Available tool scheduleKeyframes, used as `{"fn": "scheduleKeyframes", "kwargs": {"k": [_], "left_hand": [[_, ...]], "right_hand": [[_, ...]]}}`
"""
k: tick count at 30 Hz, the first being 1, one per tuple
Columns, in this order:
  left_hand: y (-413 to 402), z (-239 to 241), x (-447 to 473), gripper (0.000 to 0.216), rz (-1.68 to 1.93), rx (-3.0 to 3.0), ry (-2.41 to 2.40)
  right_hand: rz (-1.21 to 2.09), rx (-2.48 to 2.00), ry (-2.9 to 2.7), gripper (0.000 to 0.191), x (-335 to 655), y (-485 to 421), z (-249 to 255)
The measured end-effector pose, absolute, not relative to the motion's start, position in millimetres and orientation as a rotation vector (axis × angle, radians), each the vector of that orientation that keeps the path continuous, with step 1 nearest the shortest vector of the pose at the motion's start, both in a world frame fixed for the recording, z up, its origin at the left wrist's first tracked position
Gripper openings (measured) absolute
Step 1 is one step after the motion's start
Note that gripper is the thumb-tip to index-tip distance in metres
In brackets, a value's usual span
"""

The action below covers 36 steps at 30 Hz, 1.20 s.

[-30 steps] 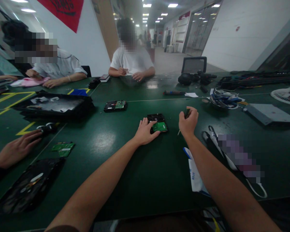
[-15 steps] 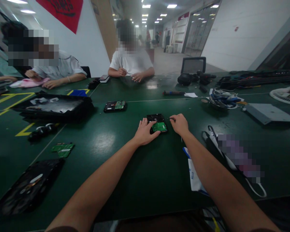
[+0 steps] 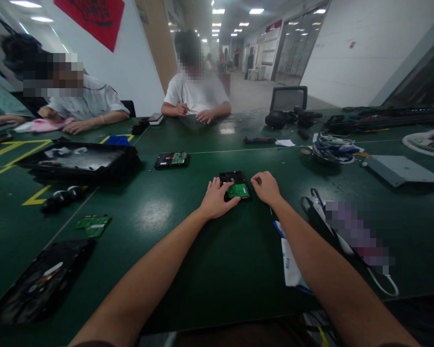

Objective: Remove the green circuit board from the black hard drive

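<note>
A black hard drive (image 3: 233,177) with a green circuit board (image 3: 237,191) on its upper face lies flat on the table. My left hand (image 3: 217,200) grips it from the left, the index finger and thumb reaching over the board and its near edge. Just right of the drive, apart from it, is my right hand (image 3: 266,187), its thumb and fingertips pinched together. Whatever is between those fingertips is too small to make out. A second hard drive (image 3: 171,160) rests farther back to the left.
Left on the green table (image 3: 188,270) are a black tray (image 3: 83,159), a loose circuit board (image 3: 94,223) and a black casing (image 3: 43,279). Right are a white-blue packet (image 3: 291,262), a coil of cables (image 3: 334,147) and a grey metal box (image 3: 405,169). Two people sit across.
My right hand has shifted slightly left, closer to the hard drive, its fingertips still pinched. My left hand and the drive have stayed in place.
</note>
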State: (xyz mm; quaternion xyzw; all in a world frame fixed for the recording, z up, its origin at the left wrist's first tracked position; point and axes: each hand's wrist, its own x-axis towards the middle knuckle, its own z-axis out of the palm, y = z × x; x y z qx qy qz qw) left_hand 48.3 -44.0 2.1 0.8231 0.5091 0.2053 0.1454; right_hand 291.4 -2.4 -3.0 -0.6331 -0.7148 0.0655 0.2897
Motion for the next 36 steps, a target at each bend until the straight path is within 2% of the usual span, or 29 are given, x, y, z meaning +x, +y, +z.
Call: {"fn": "scheduleKeyframes", "kwargs": {"k": [7, 36], "left_hand": [[-41.8, -2.0, 48.5, 0.073, 0.622, 2.378, 1.465], [-44.2, 2.5, 48.6, 0.072, 0.589, 2.361, 1.475]], "right_hand": [[0.293, -1.39, -1.953, 0.009, 280.3, -9.0, -1.6], [0.346, -1.427, -1.923, 0.009, 280.0, -10.2, 1.1]]}}
